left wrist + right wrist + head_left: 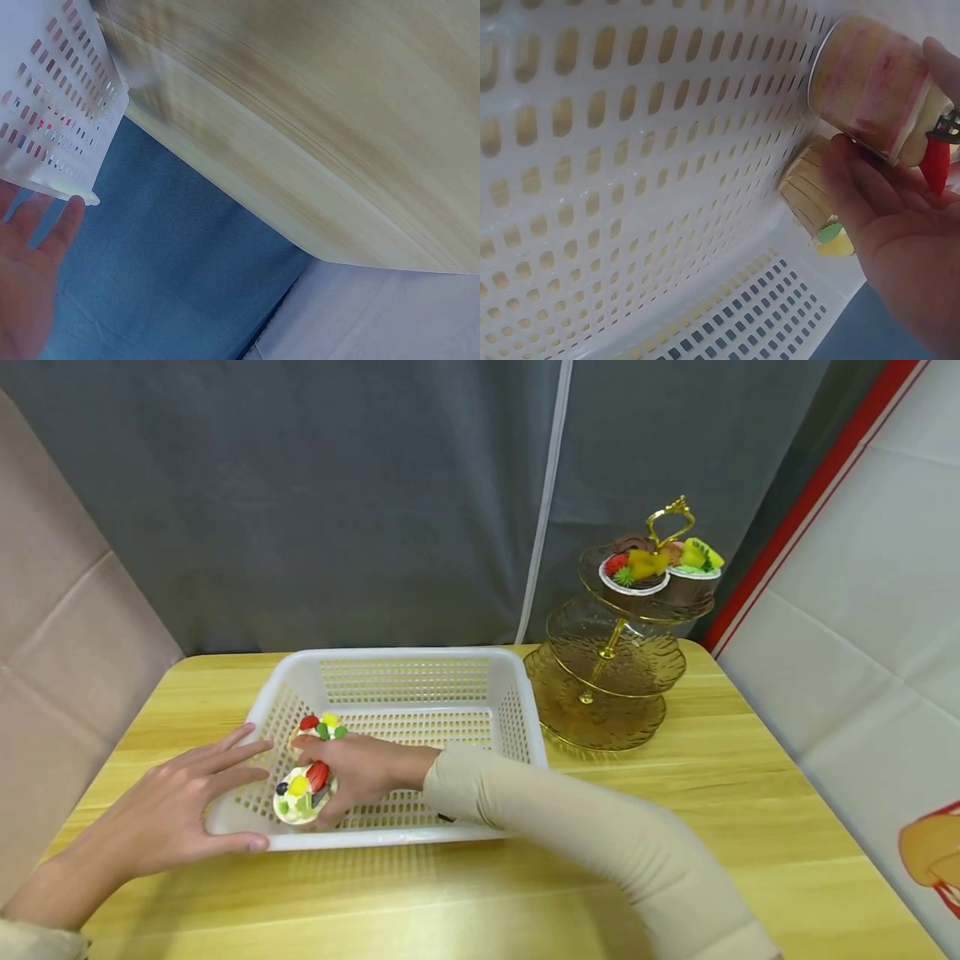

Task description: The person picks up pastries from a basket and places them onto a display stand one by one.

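Observation:
A white perforated basket (420, 679) sits on the wooden table. Inside its left end, my right hand (363, 767) grips a fruit-topped toy cake cup (298, 800), with cream, a strawberry and a blueberry on top. In the right wrist view, thumb and fingers hold the clear-sided cake cup (870, 86) with pink and tan layers, tilted beside the basket wall. Just behind it is a second fruit-topped cupcake (330, 725), whose pleated tan wrapper shows below the held one. My left hand (176, 802) rests at the basket's left rim, its fingers spread and thumb along the front corner.
A three-tier amber stand (600, 727) with gold trim is right of the basket. Chocolate-coloured fruit cups (633, 578) sit on its top tier. A small dark thing (446, 817) peeks from under my right sleeve. A grey curtain (360, 510) hangs behind the table.

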`<state>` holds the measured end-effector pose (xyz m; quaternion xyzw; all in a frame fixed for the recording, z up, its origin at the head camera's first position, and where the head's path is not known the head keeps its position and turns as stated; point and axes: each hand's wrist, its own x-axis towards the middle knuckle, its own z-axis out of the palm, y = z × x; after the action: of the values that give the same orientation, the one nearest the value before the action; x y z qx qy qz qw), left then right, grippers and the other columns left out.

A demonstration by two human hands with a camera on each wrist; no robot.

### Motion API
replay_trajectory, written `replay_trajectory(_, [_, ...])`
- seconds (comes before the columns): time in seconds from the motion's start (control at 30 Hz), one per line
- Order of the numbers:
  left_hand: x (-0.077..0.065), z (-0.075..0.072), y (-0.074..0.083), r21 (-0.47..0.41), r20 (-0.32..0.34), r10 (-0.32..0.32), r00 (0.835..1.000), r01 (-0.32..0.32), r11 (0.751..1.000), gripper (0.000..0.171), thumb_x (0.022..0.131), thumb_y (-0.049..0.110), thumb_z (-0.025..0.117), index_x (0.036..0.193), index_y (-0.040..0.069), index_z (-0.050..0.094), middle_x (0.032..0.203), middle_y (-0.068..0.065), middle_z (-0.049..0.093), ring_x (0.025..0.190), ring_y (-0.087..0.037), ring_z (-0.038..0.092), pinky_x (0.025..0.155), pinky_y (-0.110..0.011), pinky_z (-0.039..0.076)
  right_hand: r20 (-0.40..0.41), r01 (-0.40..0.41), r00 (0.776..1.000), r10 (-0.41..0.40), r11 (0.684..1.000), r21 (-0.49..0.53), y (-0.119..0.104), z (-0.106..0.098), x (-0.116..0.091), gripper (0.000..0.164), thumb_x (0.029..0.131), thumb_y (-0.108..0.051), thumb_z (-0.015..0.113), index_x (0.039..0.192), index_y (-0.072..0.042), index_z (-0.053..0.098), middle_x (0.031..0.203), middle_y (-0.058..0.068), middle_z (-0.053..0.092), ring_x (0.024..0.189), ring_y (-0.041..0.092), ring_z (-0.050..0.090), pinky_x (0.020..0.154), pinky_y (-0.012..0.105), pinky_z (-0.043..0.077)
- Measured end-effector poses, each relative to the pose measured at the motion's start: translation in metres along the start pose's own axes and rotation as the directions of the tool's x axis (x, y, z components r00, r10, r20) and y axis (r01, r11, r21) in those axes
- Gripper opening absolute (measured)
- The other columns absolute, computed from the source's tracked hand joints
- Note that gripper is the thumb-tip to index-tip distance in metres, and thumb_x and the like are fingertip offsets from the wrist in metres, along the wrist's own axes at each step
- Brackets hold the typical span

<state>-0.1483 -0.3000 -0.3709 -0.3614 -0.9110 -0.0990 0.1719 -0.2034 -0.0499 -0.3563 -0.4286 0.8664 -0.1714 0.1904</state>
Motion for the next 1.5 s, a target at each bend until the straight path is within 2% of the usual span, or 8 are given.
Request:
replay_trajectory(0.1, [-0.001,0.001,0.0,0.004,-0.004,-0.004,1.0,0.004,1.0,0.071,0.059,0.067,0.082,0.108,0.017,0.073,0.143,-0.004,0.056,0.135,-0.028,0.047,0.075,-0.061,0.05,-0.012,0.03,0.999,-0.03,0.999,-0.024,-0.001,0.001,0.0,0.077,0.074,-0.035,0.088,0.139,-0.016,0.052,0.153,-0.007,0.043,0.103,-0.005,0.054,0.087,0.007,0.037])
replay_trajectory(0.17, [-0.001,0.001,0.0,0.004,-0.006,-0.003,1.0,0.003,1.0,0.071,0.059,0.067,0.082,0.108,0.017,0.073,0.143,-0.004,0.056,0.137,-0.025,0.046,0.075,-0.061,0.05,-0.016,0.051,0.999,-0.052,0.998,-0.028,-0.002,0.001,-0.001,0.071,0.074,-0.033,0.088,0.134,-0.015,0.054,0.149,-0.006,0.046,0.099,-0.005,0.054,0.085,0.006,0.037])
replay_trajectory(0.33, [-0.001,0.001,-0.001,0.003,-0.011,0.012,1.0,-0.012,1.0,0.071,0.059,0.067,0.082,0.11,0.018,0.073,0.144,-0.003,0.055,0.141,-0.015,0.039,0.071,-0.06,0.051,-0.013,0.112,0.994,-0.113,0.994,-0.008,-0.003,0.001,-0.003,0.061,0.075,-0.028,0.087,0.124,-0.014,0.053,0.102,-0.012,0.06,0.083,-0.004,0.056,0.076,0.006,0.041])
replay_trajectory(0.43, [-0.001,0.001,0.0,0.003,-0.014,0.015,1.0,-0.015,1.0,0.071,0.059,0.067,0.083,0.109,0.018,0.073,0.143,-0.003,0.055,0.142,-0.012,0.036,0.072,-0.059,0.051,-0.026,0.151,0.988,-0.15,0.988,0.018,-0.003,0.001,-0.005,0.058,0.075,-0.023,0.086,0.119,-0.012,0.048,0.093,-0.012,0.057,0.08,-0.003,0.055,0.074,0.007,0.041])
replay_trajectory(0.6, [-0.001,0.001,0.0,0.006,-0.016,-0.003,1.0,0.003,1.0,0.071,0.059,0.066,0.083,0.108,0.017,0.074,0.142,-0.004,0.057,0.142,-0.011,0.037,0.073,-0.058,0.051,-0.026,0.181,0.983,-0.18,0.981,0.073,-0.002,0.0,-0.008,0.056,0.076,-0.017,0.084,0.116,-0.012,0.045,0.094,-0.01,0.057,0.08,-0.003,0.055,0.075,0.007,0.041])
replay_trajectory(0.87, [0.0,0.001,0.001,0.013,-0.013,0.007,1.0,-0.007,1.0,0.07,0.059,0.067,0.082,0.108,0.017,0.074,0.141,-0.005,0.057,0.139,-0.017,0.042,0.07,-0.058,0.051,0.0,0.121,0.993,-0.122,0.986,0.116,-0.001,-0.009,-0.014,0.064,0.075,-0.015,0.085,0.124,-0.013,0.044,0.095,-0.008,0.058,0.08,0.001,0.054,0.075,0.01,0.042])
replay_trajectory(1.17, [0.0,0.001,0.001,0.015,-0.021,0.003,1.0,-0.003,1.0,0.07,0.058,0.067,0.083,0.106,0.017,0.074,0.14,-0.005,0.058,0.139,-0.013,0.04,0.07,-0.058,0.051,-0.047,0.134,0.99,-0.13,0.985,0.112,0.0,-0.021,-0.022,0.073,0.075,-0.019,0.083,0.137,-0.007,0.046,0.118,-0.008,0.059,0.096,-0.004,0.054,0.086,0.007,0.039])
replay_trajectory(1.5, [-0.001,0.002,0.0,0.027,-0.027,0.012,1.0,-0.011,1.0,0.071,0.058,0.068,0.082,0.106,0.017,0.073,0.141,-0.004,0.057,0.139,-0.013,0.041,0.07,-0.056,0.051,-0.13,0.167,0.98,-0.149,0.976,0.138,0.001,-0.043,-0.035,0.059,0.077,-0.021,0.083,0.125,-0.01,0.049,0.104,-0.009,0.057,0.088,0.002,0.054,0.081,0.01,0.042])
